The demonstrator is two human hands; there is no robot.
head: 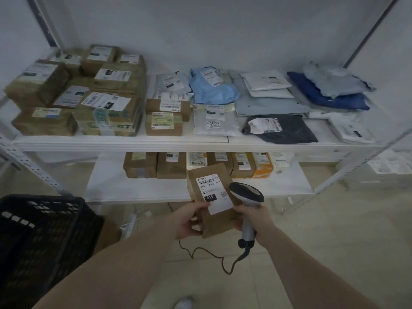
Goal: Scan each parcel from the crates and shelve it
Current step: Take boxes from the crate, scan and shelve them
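A brown cardboard parcel [211, 221] with a white label marked 010 is held up in front of the shelves. My left hand [189, 221] grips its lower left edge, thumb on the label corner. My right hand [254, 221] grips the handle of a grey barcode scanner [246, 195], whose dark head sits just right of the label; its fingers also touch the parcel's right edge. The scanner's cable [214, 257] loops down over the floor.
A white shelf unit [124, 142] stands ahead: stacked brown boxes [107, 108] left, soft mailer bags [214, 90] middle and right. The lower shelf [138, 188] carries a row of boxes at the back. A black plastic crate [40, 237] stands at my left.
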